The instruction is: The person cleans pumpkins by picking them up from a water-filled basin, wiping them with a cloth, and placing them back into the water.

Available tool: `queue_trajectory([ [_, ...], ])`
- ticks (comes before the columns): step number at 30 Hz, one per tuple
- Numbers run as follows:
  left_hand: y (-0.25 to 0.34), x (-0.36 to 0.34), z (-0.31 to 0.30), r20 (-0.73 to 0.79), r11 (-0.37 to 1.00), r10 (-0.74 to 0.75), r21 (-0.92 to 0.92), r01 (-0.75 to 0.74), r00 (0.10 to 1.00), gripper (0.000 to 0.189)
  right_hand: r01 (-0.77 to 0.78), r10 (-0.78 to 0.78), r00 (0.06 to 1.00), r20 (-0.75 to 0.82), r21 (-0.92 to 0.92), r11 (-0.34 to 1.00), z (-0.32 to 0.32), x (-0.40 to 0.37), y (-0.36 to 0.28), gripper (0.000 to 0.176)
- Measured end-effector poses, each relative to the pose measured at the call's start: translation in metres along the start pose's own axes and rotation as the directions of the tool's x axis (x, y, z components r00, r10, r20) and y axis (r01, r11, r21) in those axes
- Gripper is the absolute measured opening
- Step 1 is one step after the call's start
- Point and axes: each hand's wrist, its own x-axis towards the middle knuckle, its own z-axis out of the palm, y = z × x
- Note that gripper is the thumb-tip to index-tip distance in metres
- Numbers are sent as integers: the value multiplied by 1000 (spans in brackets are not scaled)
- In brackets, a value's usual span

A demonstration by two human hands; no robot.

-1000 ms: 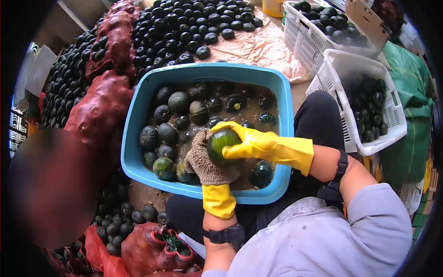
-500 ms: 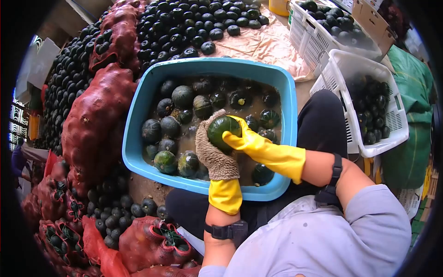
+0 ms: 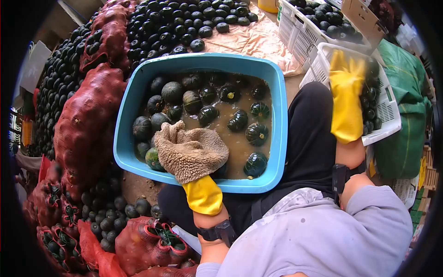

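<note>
My left hand (image 3: 193,154), in a yellow glove, is under a brown fluffy cloth (image 3: 203,150) at the near left part of the blue tub (image 3: 279,115); its fingers are hidden. Dark green squashes (image 3: 172,92) sit in the tub's murky brown water. My right hand (image 3: 348,69), also yellow-gloved, reaches over the white crate (image 3: 392,117) on the right, which holds small dark squashes (image 3: 370,99). Motion smears its fingers, and no squash can be made out in it.
Red mesh sacks (image 3: 90,115) line the left side. Many squashes (image 3: 184,23) lie on the floor behind the tub beside a pinkish sheet (image 3: 258,39). Another filled white crate (image 3: 295,34) stands at the back right, near a green sack (image 3: 401,106).
My right hand has left the squash over the tub and moved right to the crate. My left hand with the cloth has shifted left and lower; the squash no longer shows between my hands.
</note>
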Motion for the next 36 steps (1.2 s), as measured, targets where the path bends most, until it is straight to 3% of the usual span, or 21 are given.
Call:
queue_trajectory([
  [2,-11,1,-13,155,998,56,-31,-52,986,53,-15,136,925,354,-326,945,-27,-2,40,36],
  [3,-24,24,-35,259,990,81,92,-108,962,53,-183,377,745,550,-375,909,11,-52,82,34],
  [5,-32,44,-51,408,951,100,229,-208,907,55,151,742,635,215,-977,153,82,-130,108,58],
  [8,-32,45,-50,461,935,105,257,-246,881,61,726,879,470,78,-601,-335,44,-141,203,70],
  [9,-31,42,-47,426,944,92,251,-215,900,57,786,910,413,19,-512,-346,32,-149,224,72],
  [11,-27,35,-41,353,960,64,232,-154,933,51,694,774,534,-341,-345,-631,16,-162,279,86],
  [13,-25,34,-39,317,994,-18,104,-16,948,48,667,815,544,-198,-487,-563,-5,-161,286,86],
  [15,-38,56,-44,285,933,75,318,-168,956,45,614,825,566,-1,-667,-422,-18,-152,273,88],
  [16,-43,66,-48,273,864,129,441,-244,953,43,522,888,452,-85,-783,-340,-14,-137,265,90],
  [18,-41,54,-38,188,827,138,519,-218,972,43,-196,975,218,-29,-981,14,-21,-136,236,75],
  [19,-33,44,-24,116,909,36,408,-80,993,43,-607,978,58,202,-770,195,-22,-134,229,73],
  [21,-36,38,-15,192,762,239,570,-307,952,40,-882,978,69,199,-447,153,-4,-138,193,64],
  [22,-46,35,-19,400,365,453,732,-575,797,38,-962,978,70,196,-248,119,16,-149,173,60],
  [25,-51,33,-2,475,591,281,599,-540,834,18,-773,871,360,334,-415,479,58,-177,151,49],
  [26,-61,25,8,333,943,88,277,-187,939,13,-506,839,440,320,-684,526,59,-197,154,59],
  [28,-62,8,34,344,969,-127,-157,191,930,14,3,698,577,424,-855,518,62,-219,168,76],
  [30,-40,-26,51,396,988,-122,-43,151,910,20,244,548,698,462,-872,424,54,-209,194,79],
  [31,-46,-30,44,418,977,11,189,-99,908,30,313,439,789,430,-896,315,56,-198,212,81],
  [33,-70,-28,24,538,619,227,563,-547,812,54,-19,541,831,134,-963,268,63,-183,218,81],
  [35,-44,-36,29,710,253,201,628,-736,675,67,145,517,782,348,-908,393,46,-214,209,84],
  [36,-32,-39,32,783,62,183,594,-802,594,74,39,609,704,366,-875,482,40,-230,198,84],
])
